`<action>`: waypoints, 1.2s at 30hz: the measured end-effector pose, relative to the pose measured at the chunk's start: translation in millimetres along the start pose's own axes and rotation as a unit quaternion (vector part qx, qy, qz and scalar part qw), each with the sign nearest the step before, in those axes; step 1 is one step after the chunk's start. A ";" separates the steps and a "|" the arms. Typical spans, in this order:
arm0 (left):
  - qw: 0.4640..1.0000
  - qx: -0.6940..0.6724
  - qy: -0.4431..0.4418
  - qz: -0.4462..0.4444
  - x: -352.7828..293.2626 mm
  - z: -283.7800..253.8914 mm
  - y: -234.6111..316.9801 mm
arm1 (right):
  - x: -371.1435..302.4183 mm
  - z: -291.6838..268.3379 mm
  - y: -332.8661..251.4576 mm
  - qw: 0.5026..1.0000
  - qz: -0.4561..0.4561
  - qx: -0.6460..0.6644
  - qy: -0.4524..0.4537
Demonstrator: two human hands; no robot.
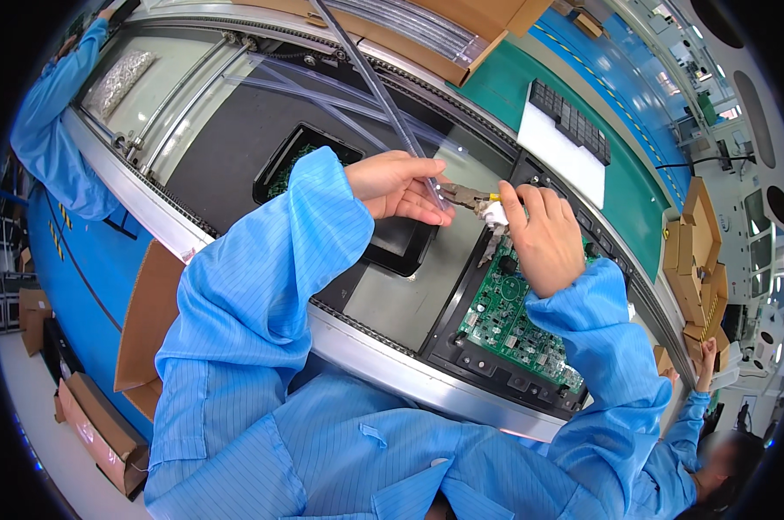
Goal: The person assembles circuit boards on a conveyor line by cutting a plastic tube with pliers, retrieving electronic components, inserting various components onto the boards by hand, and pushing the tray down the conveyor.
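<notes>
My left hand (396, 186) is closed around the lower end of a long clear plastic tube (376, 85), its thumb lying on top. The tube slants up and away toward the far edge. Just right of the tube's end, my right hand (544, 238) pinches a small white piece with a yellow bit (494, 213). A crumpled grey-brown strip (466, 198) hangs between the two hands; whether it joins the tube I cannot tell. Below my right hand lies a green circuit board (518, 325) in a black frame (461, 357), partly hidden by my hand and sleeve.
More clear tubes (323, 100) lie across the conveyor beside a black tray (266, 178) holding green boards. At the far side, a cardboard box (487, 43) holds tubes. A black component tray (570, 121) rests on a white block. Other people (58, 130) work at both sides.
</notes>
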State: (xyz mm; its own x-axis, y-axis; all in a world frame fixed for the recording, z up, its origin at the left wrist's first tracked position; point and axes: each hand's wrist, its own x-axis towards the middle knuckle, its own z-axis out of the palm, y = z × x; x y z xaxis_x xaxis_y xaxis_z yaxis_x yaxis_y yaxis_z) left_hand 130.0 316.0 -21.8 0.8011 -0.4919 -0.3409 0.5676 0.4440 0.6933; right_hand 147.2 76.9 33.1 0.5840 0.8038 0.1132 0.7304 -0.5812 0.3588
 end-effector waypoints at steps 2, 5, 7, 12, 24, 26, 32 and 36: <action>1.000 0.000 -0.007 0.003 -3.5 2.2 3.9 | -0.3 1.5 2.5 1.000 -0.002 0.015 0.010; 1.000 -0.001 -0.027 0.013 -8.9 6.1 8.9 | -1.2 4.9 5.9 0.997 -0.011 0.059 0.039; 0.999 -0.003 -0.032 0.010 -11.0 6.0 9.3 | -2.3 8.0 3.1 0.995 -0.011 0.087 0.052; 0.999 -0.009 -0.053 -0.003 -15.9 6.7 9.7 | -11.8 10.5 -7.0 0.976 0.002 0.204 0.078; 0.997 -0.025 -0.063 0.044 -42.9 0.3 16.7 | 6.7 -10.9 6.5 0.972 0.064 0.211 0.081; 0.998 -0.007 -0.033 0.047 -50.8 -6.9 15.8 | 7.9 -8.7 10.0 0.983 0.069 0.157 0.062; 0.995 0.063 0.032 0.068 -54.9 -21.5 11.4 | 22.5 5.7 -10.5 0.994 -0.087 -0.067 0.018; 0.995 0.056 0.048 0.061 -50.6 -24.2 7.9 | 26.4 15.2 -13.1 0.974 -0.150 -0.165 -0.042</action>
State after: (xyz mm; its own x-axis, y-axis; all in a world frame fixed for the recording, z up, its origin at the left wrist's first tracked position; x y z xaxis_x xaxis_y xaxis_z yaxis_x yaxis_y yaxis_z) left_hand 98.6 362.5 -14.4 0.8804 -0.3626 -0.3055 0.4445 0.4068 0.7981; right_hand 158.4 103.8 17.3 0.3994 0.9097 -0.1135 0.7268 -0.2388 0.6440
